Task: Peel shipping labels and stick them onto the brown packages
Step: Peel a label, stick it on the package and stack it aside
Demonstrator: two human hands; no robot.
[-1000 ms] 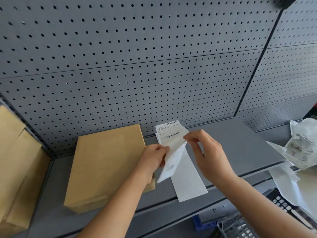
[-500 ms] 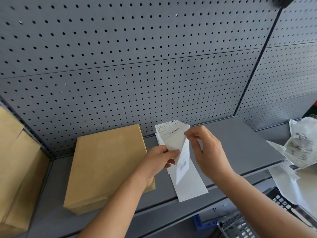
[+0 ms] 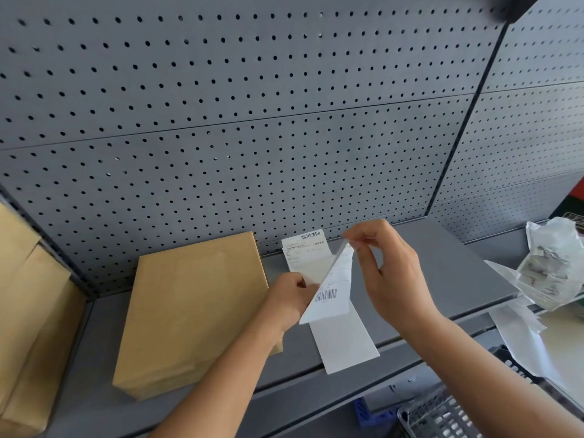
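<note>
Head view | right hand (image 3: 388,273) pinches label (image 3: 331,289) by its top corner, lifting it to free the adhesive | left hand (image 3: 292,298) grips the lower edge, apparently anchoring the liner (image 3: 344,346) | brown package (image 3: 196,311) lies flat on shelf (image 3: 442,263), just left, face up for sticking.

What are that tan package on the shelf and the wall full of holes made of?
The tan package looks like matte kraft paper or card: flat brown colour, softly folded edges. The wall seems grey-painted sheet metal, though not surely: even coat, regular punched holes, straight panel seams.
</note>
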